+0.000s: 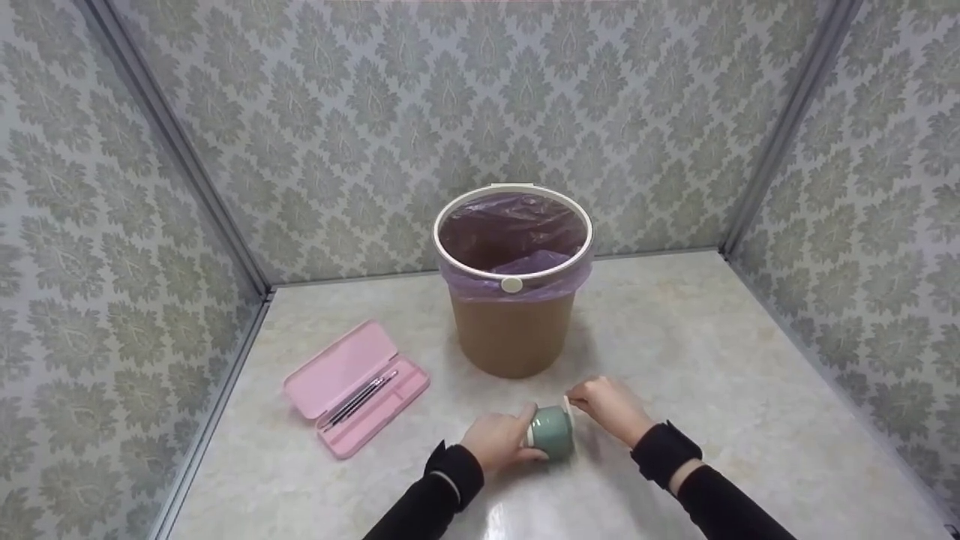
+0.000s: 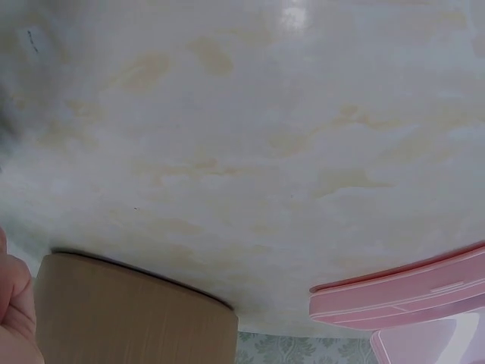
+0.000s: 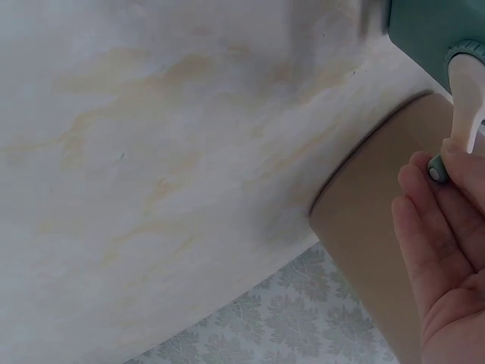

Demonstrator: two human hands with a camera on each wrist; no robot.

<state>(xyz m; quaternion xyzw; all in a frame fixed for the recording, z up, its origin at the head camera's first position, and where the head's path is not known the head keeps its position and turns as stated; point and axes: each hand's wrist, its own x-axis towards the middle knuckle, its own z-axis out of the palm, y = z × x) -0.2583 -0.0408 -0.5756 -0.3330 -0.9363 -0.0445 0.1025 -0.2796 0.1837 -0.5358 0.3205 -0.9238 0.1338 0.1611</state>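
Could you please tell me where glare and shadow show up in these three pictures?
Head view: a bright glare patch on the tabletop near the bottom edge, small highlights on the green cranked object; left wrist: a whitish reflection at the top, a pale streak on the pink case; right wrist: soft shadow beside the brown bin.

A marbled tabletop [image 1: 697, 330] carries a brown bin [image 1: 512, 330] and open pink case [image 1: 341, 369]

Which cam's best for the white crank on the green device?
Right wrist: it shows the crank close up, with its green knob, though it reaches the frame's right edge. The head view shows only a small pale sliver; the left wrist view shows none of it.
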